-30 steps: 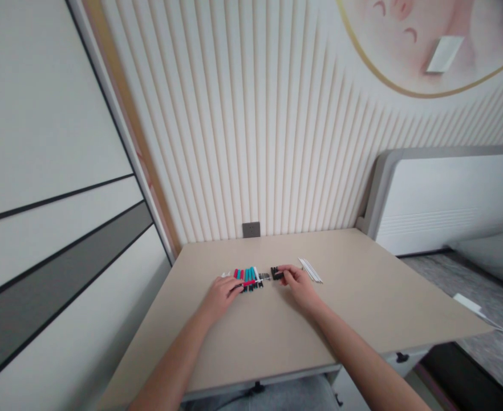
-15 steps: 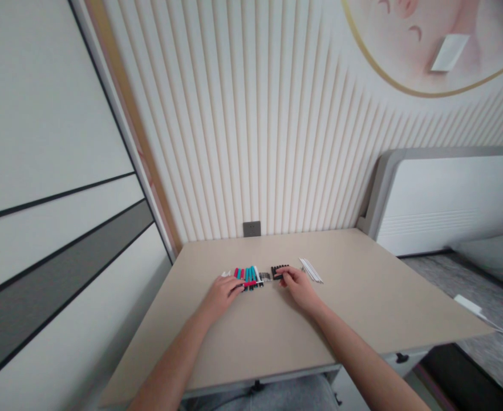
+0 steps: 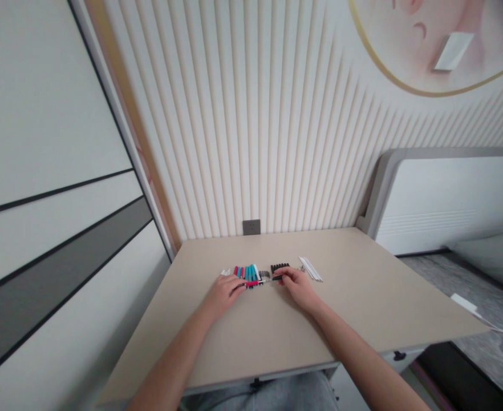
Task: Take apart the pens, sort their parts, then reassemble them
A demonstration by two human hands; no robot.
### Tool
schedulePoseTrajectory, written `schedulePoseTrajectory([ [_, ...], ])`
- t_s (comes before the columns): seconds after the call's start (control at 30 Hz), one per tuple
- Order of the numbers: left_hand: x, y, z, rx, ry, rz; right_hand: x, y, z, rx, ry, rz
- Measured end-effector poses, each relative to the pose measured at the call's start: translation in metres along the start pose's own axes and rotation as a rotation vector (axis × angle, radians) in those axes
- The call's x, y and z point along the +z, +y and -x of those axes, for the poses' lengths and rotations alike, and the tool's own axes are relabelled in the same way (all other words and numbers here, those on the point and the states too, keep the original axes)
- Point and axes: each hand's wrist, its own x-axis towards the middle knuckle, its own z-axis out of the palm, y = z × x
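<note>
My left hand (image 3: pixel 223 295) is closed around a red pen barrel (image 3: pixel 251 283) with a dark end, held sideways just above the table. A thin pale tip sticks out of the barrel toward the right. My right hand (image 3: pixel 296 288) pinches a small black pen part (image 3: pixel 278 278), roughly in line with that tip; whether they touch I cannot tell. Behind my left hand lies a row of red, teal and white pen barrels (image 3: pixel 247 272). Several black pen parts (image 3: pixel 280 266) stand in a row behind my right fingers. Small dark pieces (image 3: pixel 264 274) lie between the two rows.
Thin white sticks like pen refills (image 3: pixel 310 269) lie right of my right hand, with tiny pieces beside them. Small white parts (image 3: pixel 225 272) are at the far left of the row. The beige table (image 3: pixel 260 337) meets a ribbed wall with a socket (image 3: pixel 251 227).
My right hand has drawn a black pen part away from the black row and brought it level with the red barrel's tip. The left hand stays nearly in place.
</note>
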Motion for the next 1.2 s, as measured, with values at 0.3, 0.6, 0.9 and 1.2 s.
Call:
schedulePoseTrajectory([
  [0.3, 0.004, 0.003, -0.002, 0.004, -0.033, 0.002, 0.008, -0.011, 0.005, -0.032, -0.134, -0.116],
  [0.6, 0.005, 0.008, -0.002, 0.023, -0.004, 0.015, 0.012, -0.010, 0.008, -0.030, -0.197, -0.210],
  [0.9, 0.006, 0.012, -0.004, 0.047, 0.044, 0.031, 0.014, -0.012, 0.013, 0.081, -0.188, -0.047],
  [1.2, 0.008, 0.007, -0.002, -0.031, 0.089, -0.023, 0.013, -0.017, 0.015, -0.004, -0.190, -0.007],
])
